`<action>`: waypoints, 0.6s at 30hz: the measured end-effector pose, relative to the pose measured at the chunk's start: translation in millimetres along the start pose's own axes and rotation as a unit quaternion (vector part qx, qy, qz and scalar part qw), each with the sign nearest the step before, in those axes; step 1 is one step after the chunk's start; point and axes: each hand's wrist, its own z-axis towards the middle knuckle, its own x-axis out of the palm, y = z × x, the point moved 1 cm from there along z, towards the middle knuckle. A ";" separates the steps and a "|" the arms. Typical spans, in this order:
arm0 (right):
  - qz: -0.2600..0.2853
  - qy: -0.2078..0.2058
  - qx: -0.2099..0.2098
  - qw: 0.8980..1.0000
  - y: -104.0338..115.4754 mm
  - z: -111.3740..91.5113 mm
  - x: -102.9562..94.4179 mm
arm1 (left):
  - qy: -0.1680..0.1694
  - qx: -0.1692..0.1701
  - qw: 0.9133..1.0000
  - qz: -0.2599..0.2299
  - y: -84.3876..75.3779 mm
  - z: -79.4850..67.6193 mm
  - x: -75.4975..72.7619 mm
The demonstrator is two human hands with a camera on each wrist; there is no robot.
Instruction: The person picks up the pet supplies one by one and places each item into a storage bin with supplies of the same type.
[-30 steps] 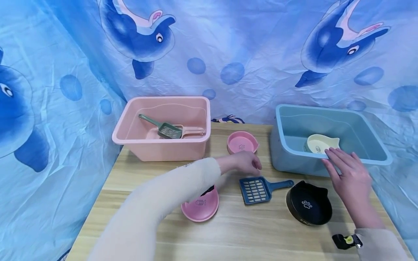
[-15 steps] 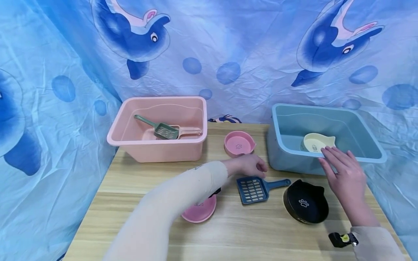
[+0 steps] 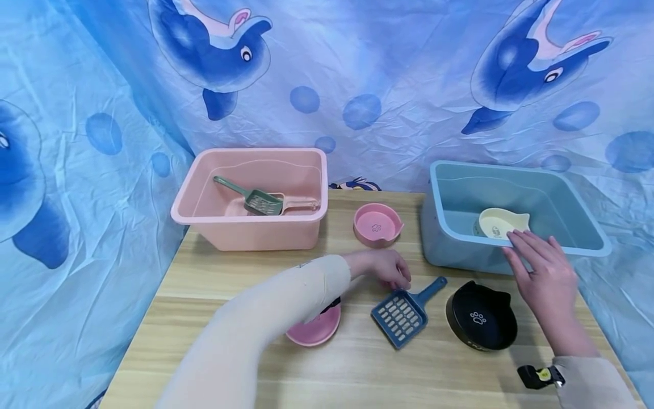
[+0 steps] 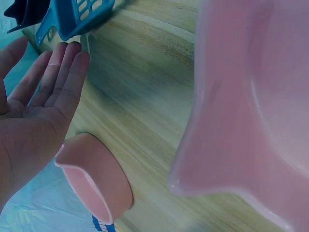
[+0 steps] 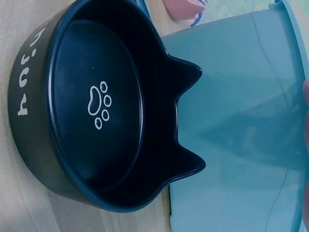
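Observation:
My left hand (image 3: 390, 268) reaches across the wooden table, its fingertips right at the near-handle edge of a blue slotted litter scoop (image 3: 401, 318). In the left wrist view that hand (image 4: 43, 101) has its fingers extended beside the scoop (image 4: 65, 21), holding nothing. Fingers of my right hand (image 3: 546, 278) lie straight over the front rim of a blue bin (image 3: 465, 253). Inside this bin sits a cream cat-eared bowl (image 3: 498, 221), partly hidden by the fingers. A black cat-eared bowl (image 5: 96, 106) with a white paw print stands on the table before the bin.
A pink bin (image 3: 265, 234) at back left holds a green scoop (image 3: 263, 203) and a pink scoop (image 3: 302, 204). One pink bowl (image 3: 377, 223) stands between the bins. Another pink bowl (image 3: 319, 330) is partly covered by my left sleeve. A dolphin-print curtain (image 3: 378, 74) hangs behind.
The blue scoop has turned on the table: its slotted end has swung toward me and its handle away. My left hand has come down to its edge. The right hand stays on the rim.

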 end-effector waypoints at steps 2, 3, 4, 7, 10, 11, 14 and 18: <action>0.001 0.002 0.001 1.000 0.4 0.4 -0.5 | -0.001 -0.001 1.000 -0.004 0.4 -0.7 0.7; 0.000 0.005 0.001 1.000 0.8 0.4 -0.8 | -0.006 -0.003 1.000 -0.008 0.3 -0.7 1.0; -0.002 0.009 0.001 1.000 1.0 0.7 -1.2 | -0.012 -0.005 1.000 -0.013 0.1 -0.5 0.9; -0.007 0.022 0.004 1.000 1.6 1.4 -2.3 | -0.029 -0.006 0.999 -0.041 -0.2 2.1 0.4; -0.012 0.033 0.006 0.999 1.7 1.2 -3.2 | -0.032 -0.012 0.995 -0.097 0.0 7.4 0.1; -0.013 0.036 0.007 0.999 1.8 1.1 -3.5 | -0.028 -0.013 0.992 -0.119 0.5 9.5 0.2; -0.013 0.037 0.008 0.999 1.8 0.7 -4.0 | -0.009 -0.024 0.982 -0.187 2.1 15.8 1.7; -0.015 0.039 0.007 0.999 2.4 0.9 -4.2 | 0.003 -0.038 0.969 -0.245 3.8 22.9 6.1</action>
